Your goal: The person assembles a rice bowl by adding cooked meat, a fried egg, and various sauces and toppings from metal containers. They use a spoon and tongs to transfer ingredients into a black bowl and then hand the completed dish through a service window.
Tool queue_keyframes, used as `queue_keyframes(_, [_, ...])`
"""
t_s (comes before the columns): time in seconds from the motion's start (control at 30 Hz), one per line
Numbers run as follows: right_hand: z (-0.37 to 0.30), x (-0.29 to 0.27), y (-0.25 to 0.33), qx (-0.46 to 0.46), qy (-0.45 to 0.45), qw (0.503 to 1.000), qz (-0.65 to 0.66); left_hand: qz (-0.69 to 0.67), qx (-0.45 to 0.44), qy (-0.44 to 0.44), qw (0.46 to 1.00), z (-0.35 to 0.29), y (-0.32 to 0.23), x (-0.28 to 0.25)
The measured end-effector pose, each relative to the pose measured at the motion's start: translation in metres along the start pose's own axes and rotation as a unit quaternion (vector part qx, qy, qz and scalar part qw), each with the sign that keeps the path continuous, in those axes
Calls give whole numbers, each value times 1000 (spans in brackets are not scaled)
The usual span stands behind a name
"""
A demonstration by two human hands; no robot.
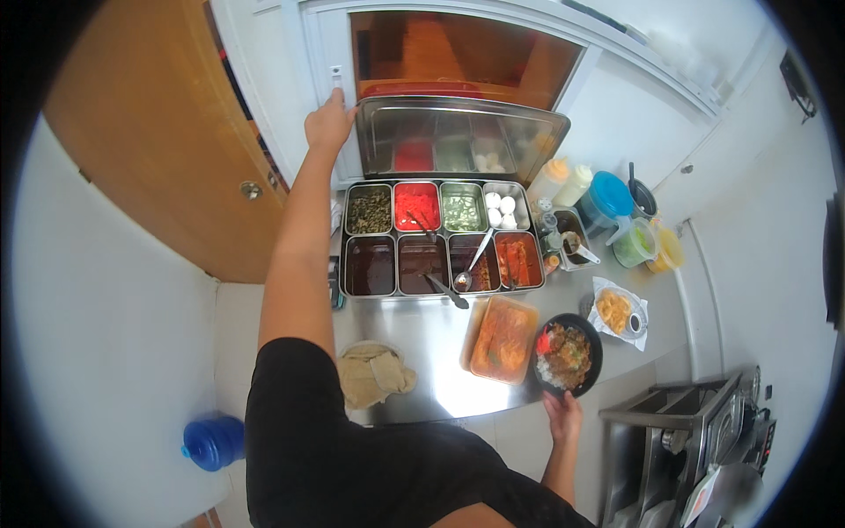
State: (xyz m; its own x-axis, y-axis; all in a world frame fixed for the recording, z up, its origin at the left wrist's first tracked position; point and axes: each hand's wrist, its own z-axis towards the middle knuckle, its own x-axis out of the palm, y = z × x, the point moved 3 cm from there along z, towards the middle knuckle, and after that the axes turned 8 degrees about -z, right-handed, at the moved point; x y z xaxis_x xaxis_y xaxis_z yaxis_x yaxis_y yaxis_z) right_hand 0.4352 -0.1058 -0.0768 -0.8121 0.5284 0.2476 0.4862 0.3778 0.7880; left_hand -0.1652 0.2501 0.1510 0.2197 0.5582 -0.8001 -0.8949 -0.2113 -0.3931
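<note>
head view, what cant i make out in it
All in the head view:
Right hand: any fingertips beneath the black bowl, hidden by the bowl.
Left hand: whether it touches the metal lid, too small to tell.
Dark sauce: anything below its surface, hidden by the sauce.
Plastic tub's blue lid: what lies directly under it, hidden by the lid.
Metal rack: its base, cut off by the lower edge.

The black bowl (596,350) partly hides the right hand (563,415); the shirt (370,466) is cropped below.
</note>
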Motion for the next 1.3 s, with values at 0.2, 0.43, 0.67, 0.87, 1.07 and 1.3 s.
queue_keyframes(0.2, [-29,-17,1,-27,-58,998,-25,61,101,-59,991,6,-3,18])
queue_keyframes(0.43, [-67,-28,6,-77,-121,989,-16,27,139,-48,989,6,-40,43])
queue_keyframes(0.67, [-107,-14,38,-128,-117,982,-76,-10,163,-13,987,1,-108,72])
queue_keyframes(0.87, [-129,17,48,-131,-86,984,-81,-62,170,3,984,1,-154,99])
queue_keyframes(1.07, [-127,76,60,-120,-29,987,-107,-108,177,16,978,6,-191,122])
queue_keyframes(1.3, [-59,201,68,-79,151,975,-145,-167,246,237,925,-30,-183,72])
